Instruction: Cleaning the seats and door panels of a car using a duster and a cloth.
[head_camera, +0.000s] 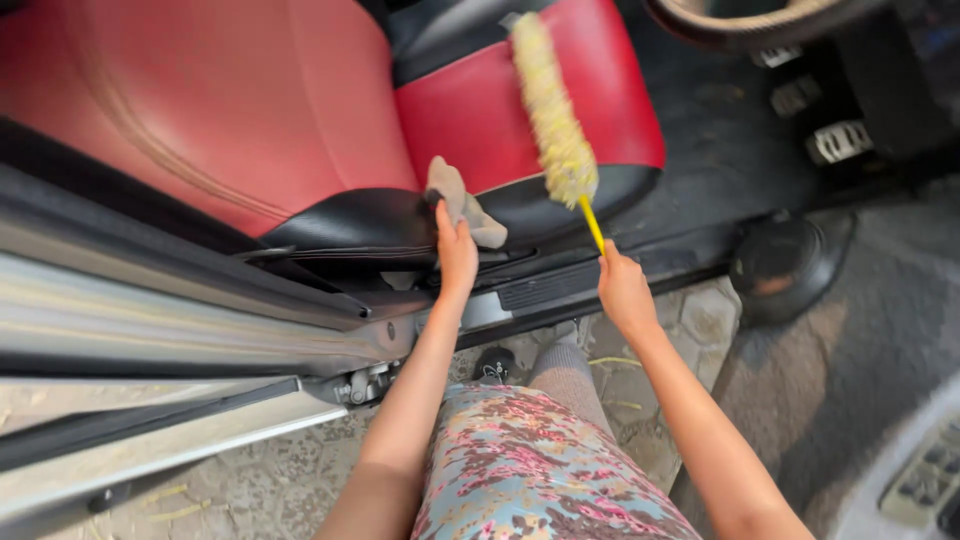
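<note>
My left hand (456, 252) grips a crumpled grey cloth (462, 202) and presses it against the black side bolster of a red and black car seat (530, 130). My right hand (624, 290) holds the yellow handle of a long fluffy pale-yellow brush (552, 105). The brush head lies slanted across the red seat cushion, its tip pointing toward the seat back. Both arms reach out from below, over my flowered skirt.
The red seat back (200, 100) fills the upper left. A black door sill (560, 285) runs below the seat. Metal pedals (835, 140) and part of a steering wheel (740, 25) lie at the upper right. Cobbled ground (690, 320) and the open door's panel (920, 480) sit lower right.
</note>
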